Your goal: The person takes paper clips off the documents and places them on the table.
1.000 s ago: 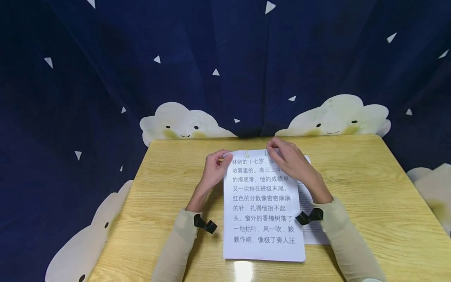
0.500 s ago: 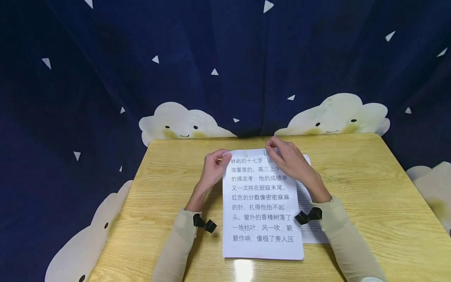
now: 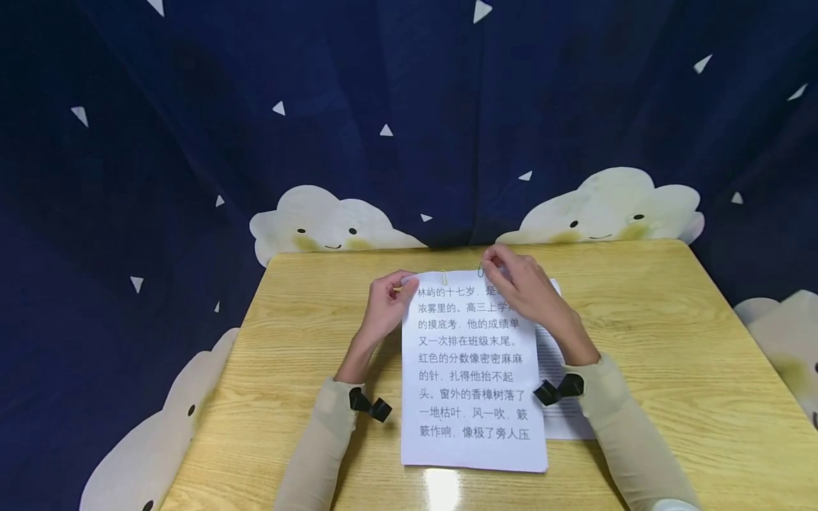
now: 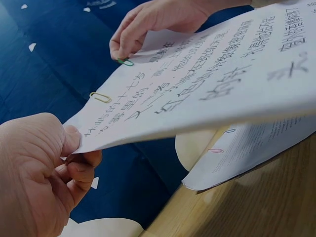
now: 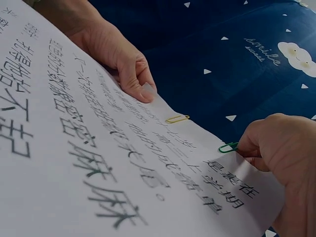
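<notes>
1. A dark blue curtain (image 3: 409,106) printed with white triangles and smiling clouds hung behind a pale wooden table (image 3: 671,341).
2. The printed sheet (image 3: 473,369) lay mid-table, its far edge lifted off the wood; this sheet is the landmark for all below.
3. A second sheet (image 3: 565,419) lay flat under its right side, partly covered, carrying two small clips of its own at the top edge.
4. The left hand (image 3: 383,309) pinched the sheet's far-left corner, thumb on top and fingers curled beneath.
5. The right hand (image 3: 527,287) sat at the far-right edge, fingertips pinching a green paper clip (image 5: 228,147) onto that edge.
6. A yellow paper clip (image 5: 177,118) sat on the same edge between the hands, untouched.
7. Bare tabletop lay left and right of the sheet.
</notes>
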### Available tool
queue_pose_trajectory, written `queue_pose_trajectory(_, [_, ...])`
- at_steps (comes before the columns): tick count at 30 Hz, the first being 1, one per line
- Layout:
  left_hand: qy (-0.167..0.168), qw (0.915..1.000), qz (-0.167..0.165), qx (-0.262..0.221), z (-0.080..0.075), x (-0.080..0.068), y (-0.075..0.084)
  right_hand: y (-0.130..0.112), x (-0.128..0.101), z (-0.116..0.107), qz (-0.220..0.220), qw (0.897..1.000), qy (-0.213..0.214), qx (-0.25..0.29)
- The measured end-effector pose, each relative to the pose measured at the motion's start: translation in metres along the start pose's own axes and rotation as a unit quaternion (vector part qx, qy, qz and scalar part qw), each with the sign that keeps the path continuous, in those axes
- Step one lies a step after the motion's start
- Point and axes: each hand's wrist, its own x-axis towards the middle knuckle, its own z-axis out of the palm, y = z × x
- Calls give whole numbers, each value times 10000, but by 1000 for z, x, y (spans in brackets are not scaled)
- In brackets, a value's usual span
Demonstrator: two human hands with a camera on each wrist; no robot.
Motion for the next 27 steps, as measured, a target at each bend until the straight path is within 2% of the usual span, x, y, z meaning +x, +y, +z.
queue_pose_trajectory(5, [-28, 10000, -53, -48, 1, 0, -1, 0, 0, -2, -5, 10000, -26, -6])
queue_pose_trajectory(14, [24, 10000, 58, -13, 1, 0, -2, 0, 0, -3, 123, 9999, -106, 21])
queue_pose_trajectory(27, [111, 9998, 144, 10, 1, 2, -4, 1, 1, -6, 33, 9997, -233, -77])
